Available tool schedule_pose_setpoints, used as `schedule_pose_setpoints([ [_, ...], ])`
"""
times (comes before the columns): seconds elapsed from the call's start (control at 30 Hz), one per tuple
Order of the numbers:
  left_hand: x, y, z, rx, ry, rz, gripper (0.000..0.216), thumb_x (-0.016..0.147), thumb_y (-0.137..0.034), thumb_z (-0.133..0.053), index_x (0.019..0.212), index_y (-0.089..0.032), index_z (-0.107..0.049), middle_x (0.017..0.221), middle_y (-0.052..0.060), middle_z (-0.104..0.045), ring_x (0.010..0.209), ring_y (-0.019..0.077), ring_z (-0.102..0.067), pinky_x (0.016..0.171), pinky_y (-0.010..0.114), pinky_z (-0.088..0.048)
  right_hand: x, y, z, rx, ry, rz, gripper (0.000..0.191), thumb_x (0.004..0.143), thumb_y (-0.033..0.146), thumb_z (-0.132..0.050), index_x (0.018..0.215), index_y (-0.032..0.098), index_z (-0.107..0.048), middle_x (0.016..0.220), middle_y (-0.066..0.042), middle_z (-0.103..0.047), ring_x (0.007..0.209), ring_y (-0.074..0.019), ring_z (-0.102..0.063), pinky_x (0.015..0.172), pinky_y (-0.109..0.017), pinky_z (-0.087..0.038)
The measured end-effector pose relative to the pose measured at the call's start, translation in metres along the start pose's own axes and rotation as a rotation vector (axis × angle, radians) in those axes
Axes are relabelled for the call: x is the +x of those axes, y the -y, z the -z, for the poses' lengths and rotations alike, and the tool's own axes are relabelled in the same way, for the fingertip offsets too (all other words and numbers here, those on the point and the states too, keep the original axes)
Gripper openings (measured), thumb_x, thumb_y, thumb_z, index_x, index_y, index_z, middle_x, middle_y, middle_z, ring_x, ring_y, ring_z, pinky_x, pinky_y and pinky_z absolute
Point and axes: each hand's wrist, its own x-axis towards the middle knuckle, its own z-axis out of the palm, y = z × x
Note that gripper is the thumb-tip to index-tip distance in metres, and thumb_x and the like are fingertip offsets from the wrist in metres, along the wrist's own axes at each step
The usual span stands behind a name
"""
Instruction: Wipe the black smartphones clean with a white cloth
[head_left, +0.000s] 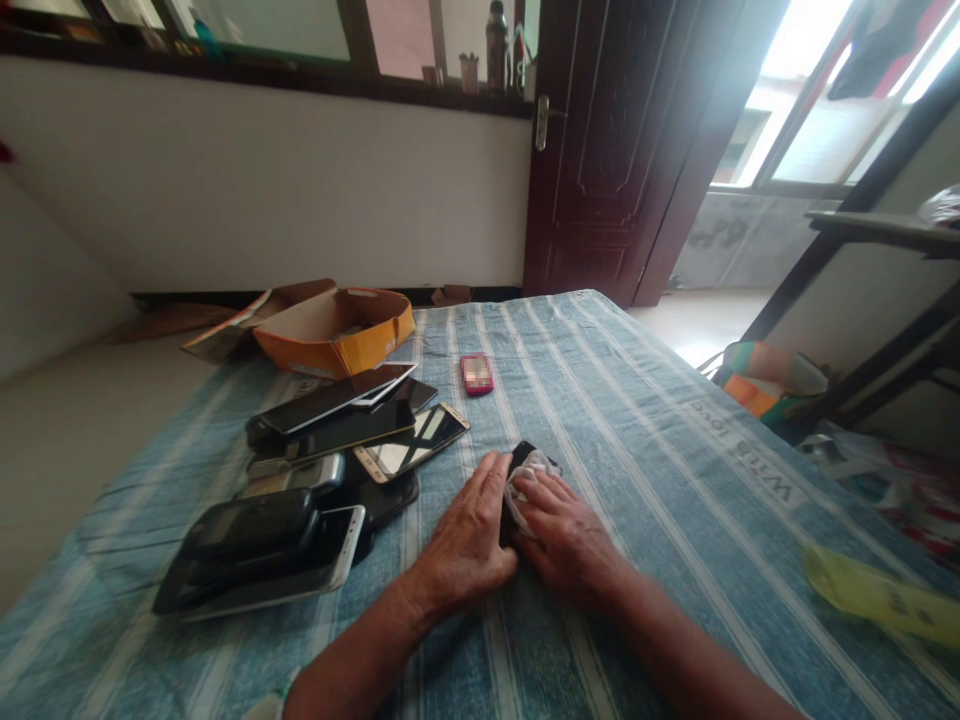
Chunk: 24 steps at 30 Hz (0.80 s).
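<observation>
A black phone [519,462] lies on the striped bed cover between my two hands. My left hand [466,530] is closed along its left edge, the thumb near the bottom end. A crumpled whitish cloth [538,463] is bunched under the fingers of my right hand [570,530], pressed against the phone's face. Most of the phone is covered by the hands and cloth. Left of my left hand, a gold-edged phone [412,442] rests beside a loose pile of several phones and tablets, with a thick black device [251,525] on top at the near end.
Beyond the pile stands an open orange cardboard box [375,345]. A small pink phone [477,374] lies on the blue striped cover [637,450] ahead of my hands. A yellow wrapper [877,595] is near the right edge. A dark wooden door [607,150] stands behind.
</observation>
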Motion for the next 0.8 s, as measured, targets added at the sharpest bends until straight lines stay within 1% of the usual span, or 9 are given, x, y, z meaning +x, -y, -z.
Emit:
schedule_pose_setpoints([
  [0.1, 0.001, 0.003, 0.004, 0.018, 0.003, 0.025, 0.091, 0.059, -0.012, -0.055, 0.146, -0.003, -0.027, 0.153, 0.025, -0.029, 0.144, 0.0339, -0.025, 0.117, 0.051, -0.027, 0.003, 0.008, 0.001, 0.017, 0.043, 0.024, 0.031, 0.09, 0.023, -0.052, 0.119, 0.016, -0.062, 0.133, -0.011, -0.057, 0.129, -0.0275, -0.046, 0.112, -0.048, -0.035],
  [0.17, 0.0, 0.004, 0.006, 0.033, -0.003, 0.03, 0.09, 0.059, -0.013, -0.056, 0.144, -0.004, -0.03, 0.151, 0.025, -0.033, 0.142, 0.0348, -0.029, 0.116, 0.051, -0.029, 0.003, 0.008, 0.0, 0.001, 0.041, 0.019, 0.032, 0.091, 0.021, -0.05, 0.121, 0.017, -0.061, 0.134, -0.01, -0.057, 0.129, -0.0266, -0.046, 0.112, -0.048, -0.036],
  [0.23, -0.004, 0.004, 0.007, 0.052, -0.03, 0.035, 0.087, 0.059, -0.014, -0.057, 0.143, -0.007, -0.033, 0.149, 0.023, -0.038, 0.14, 0.0347, -0.034, 0.115, 0.051, -0.032, 0.004, 0.005, -0.003, -0.034, 0.021, 0.006, 0.034, 0.091, 0.018, -0.048, 0.122, 0.018, -0.061, 0.134, -0.01, -0.058, 0.13, -0.0258, -0.046, 0.112, -0.047, -0.036],
  [0.3, -0.011, 0.004, 0.008, 0.086, -0.077, 0.051, 0.083, 0.062, -0.016, -0.059, 0.142, -0.01, -0.036, 0.147, 0.021, -0.042, 0.137, 0.0339, -0.039, 0.113, 0.051, -0.035, 0.004, -0.001, -0.006, -0.074, -0.004, -0.023, 0.036, 0.09, 0.015, -0.047, 0.124, 0.019, -0.06, 0.134, -0.009, -0.058, 0.13, -0.0256, -0.046, 0.112, -0.048, -0.037],
  [0.43, -0.03, 0.007, 0.01, 0.15, -0.149, 0.061, 0.081, 0.064, -0.023, -0.065, 0.14, -0.01, -0.037, 0.141, 0.022, -0.049, 0.132, 0.0344, -0.046, 0.109, 0.051, -0.041, 0.006, -0.009, -0.01, -0.126, -0.048, -0.103, 0.038, 0.091, 0.013, -0.044, 0.125, 0.018, -0.06, 0.135, -0.01, -0.057, 0.131, -0.0264, -0.045, 0.11, -0.048, -0.039],
  [0.53, -0.043, 0.011, 0.009, 0.187, -0.203, 0.039, 0.082, 0.064, -0.024, -0.067, 0.139, -0.011, -0.036, 0.138, 0.021, -0.053, 0.128, 0.0351, -0.05, 0.105, 0.052, -0.044, 0.01, -0.006, -0.011, -0.12, -0.051, -0.13, 0.036, 0.092, 0.013, -0.043, 0.123, 0.017, -0.061, 0.133, -0.011, -0.059, 0.129, -0.027, -0.047, 0.109, -0.048, -0.041],
  [0.63, -0.049, 0.017, 0.005, 0.214, -0.267, 0.025, 0.079, 0.067, -0.026, -0.067, 0.138, -0.012, -0.036, 0.133, 0.021, -0.056, 0.124, 0.0346, -0.054, 0.103, 0.052, -0.045, 0.015, 0.01, -0.012, -0.079, -0.001, -0.075, 0.034, 0.092, 0.014, -0.044, 0.122, 0.017, -0.061, 0.132, -0.011, -0.059, 0.128, -0.0262, -0.048, 0.109, -0.048, -0.04],
  [0.73, -0.052, 0.022, 0.002, 0.218, -0.306, 0.016, 0.078, 0.067, -0.023, -0.065, 0.138, -0.013, -0.035, 0.132, 0.02, -0.057, 0.122, 0.0337, -0.055, 0.102, 0.051, -0.046, 0.019, 0.029, -0.014, -0.026, 0.081, 0.051, 0.033, 0.091, 0.015, -0.047, 0.121, 0.018, -0.061, 0.133, -0.01, -0.058, 0.127, -0.025, -0.048, 0.111, -0.046, -0.038],
  [0.8, -0.052, 0.023, 0.001, 0.216, -0.312, 0.013, 0.079, 0.066, -0.021, -0.064, 0.138, -0.012, -0.035, 0.132, 0.02, -0.057, 0.123, 0.0332, -0.055, 0.103, 0.05, -0.046, 0.02, 0.036, -0.014, 0.0, 0.121, 0.118, 0.034, 0.09, 0.015, -0.048, 0.123, 0.018, -0.06, 0.132, -0.009, -0.059, 0.127, -0.0249, -0.048, 0.112, -0.045, -0.037],
])
